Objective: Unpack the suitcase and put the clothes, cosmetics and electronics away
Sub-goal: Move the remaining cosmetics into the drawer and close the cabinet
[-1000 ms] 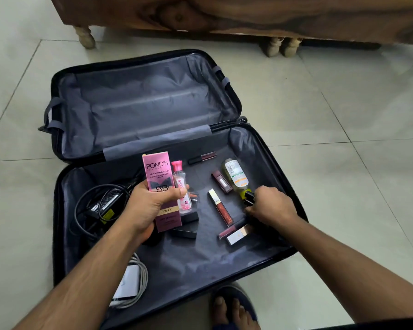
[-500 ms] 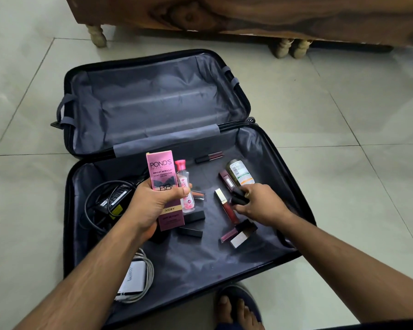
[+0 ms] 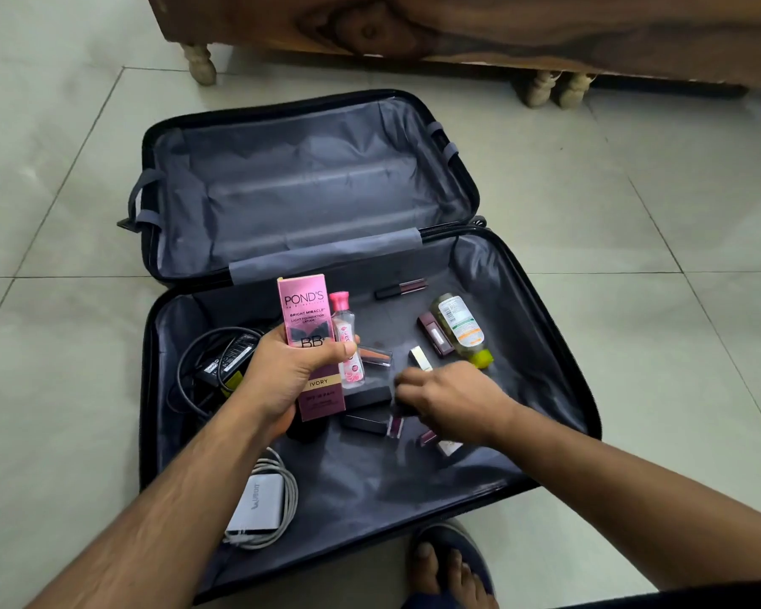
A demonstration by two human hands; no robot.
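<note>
An open black suitcase lies on the tiled floor, its far half bare. My left hand grips a pink Pond's box together with a small pink-capped bottle. My right hand reaches low over the lipsticks in the middle. Its curled fingers pinch a small dark lipstick, mostly hidden and blurred. Loose around it lie a green bottle, a maroon lipstick box, a lip gloss, an orange compact and dark lipstick tubes.
A black laptop charger with coiled cable and a white charger with grey cable lie in the suitcase's left side. Wooden furniture on turned legs stands behind. My sandalled foot is at the near rim.
My right hand has left the green bottle's cap, picked up a small dark item and moved left over the lipsticks. My left hand keeps holding the box and bottle.
</note>
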